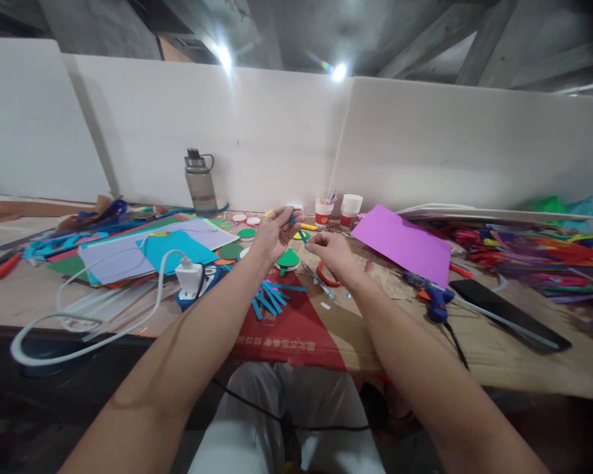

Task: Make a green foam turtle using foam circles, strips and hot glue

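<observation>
Both my arms reach out over a cardboard-covered table [474,342]. My left hand [275,232] is raised with its fingertips pinched on one end of a thin blue paper strip [297,230]. My right hand [330,250] is closed on the strip's other end, just to the right. Below the hands lie a green paper circle [288,258], several loose blue strips [271,296] and red-handled scissors [326,276].
Coloured paper sheets [143,253] and a white charger with cable [190,275] lie at left. A water bottle [200,181] and paper cups [350,207] stand by the white partition. At right are a purple sheet [405,243], a blue glue gun [432,296], a black phone [508,309] and piled coloured strips [538,257].
</observation>
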{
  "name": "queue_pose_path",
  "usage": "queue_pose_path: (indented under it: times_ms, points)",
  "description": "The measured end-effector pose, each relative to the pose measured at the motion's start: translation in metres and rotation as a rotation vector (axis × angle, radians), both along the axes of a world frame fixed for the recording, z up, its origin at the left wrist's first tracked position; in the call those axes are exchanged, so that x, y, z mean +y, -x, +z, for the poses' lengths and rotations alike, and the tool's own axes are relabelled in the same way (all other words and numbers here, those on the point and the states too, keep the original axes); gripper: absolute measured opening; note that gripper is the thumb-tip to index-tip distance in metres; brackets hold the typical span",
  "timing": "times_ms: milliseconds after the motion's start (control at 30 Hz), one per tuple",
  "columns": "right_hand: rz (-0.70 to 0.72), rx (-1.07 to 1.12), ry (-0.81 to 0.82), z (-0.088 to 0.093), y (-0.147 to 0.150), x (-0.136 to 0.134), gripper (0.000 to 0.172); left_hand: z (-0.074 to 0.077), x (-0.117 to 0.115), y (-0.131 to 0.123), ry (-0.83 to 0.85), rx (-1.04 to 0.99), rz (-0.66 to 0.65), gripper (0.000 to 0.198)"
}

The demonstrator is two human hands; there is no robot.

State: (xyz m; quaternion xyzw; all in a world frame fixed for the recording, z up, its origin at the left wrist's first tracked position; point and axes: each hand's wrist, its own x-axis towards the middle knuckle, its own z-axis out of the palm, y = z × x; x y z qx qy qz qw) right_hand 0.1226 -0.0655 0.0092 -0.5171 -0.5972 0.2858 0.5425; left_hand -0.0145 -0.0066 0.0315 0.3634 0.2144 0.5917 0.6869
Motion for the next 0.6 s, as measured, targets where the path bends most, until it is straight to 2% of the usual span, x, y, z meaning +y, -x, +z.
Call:
queue_pose_path:
  times_ms: [100, 167, 267, 333, 367, 467, 600]
  points:
    - [0.046, -0.031, 0.032, 0.003, -0.014, 0.004, 0.015, 0.001, 0.0, 0.0, 0.011, -0.018, 0.004, 0.004]
    - [-0.022, -0.146, 0.062, 0.006, -0.027, 0.006, 0.018, 0.001, 0.0, -0.001, 0.026, -0.006, 0.018, 0.008]
    - [-0.226, -0.623, 0.172, 0.007, -0.042, 0.005, 0.022, 0.0, -0.001, -0.001, 0.047, 0.07, 0.022, 0.014]
    - [-0.275, -0.902, 0.338, 0.003, -0.044, 0.002, 0.027, -0.002, 0.0, -0.001, 0.041, 0.12, 0.021, 0.013]
    - [-0.276, -0.966, 0.416, 0.0, -0.043, 0.001, 0.03, -0.003, 0.001, -0.001, 0.034, 0.131, 0.021, 0.011]
    - [-0.265, -0.95, 0.507, -0.01, -0.035, -0.001, 0.03, -0.005, 0.004, 0.0, 0.003, 0.12, 0.02, 0.006]
    - [-0.287, -0.8, 0.445, -0.02, -0.035, 0.004, 0.02, -0.003, 0.007, 0.002, 0.003, 0.116, 0.002, 0.006]
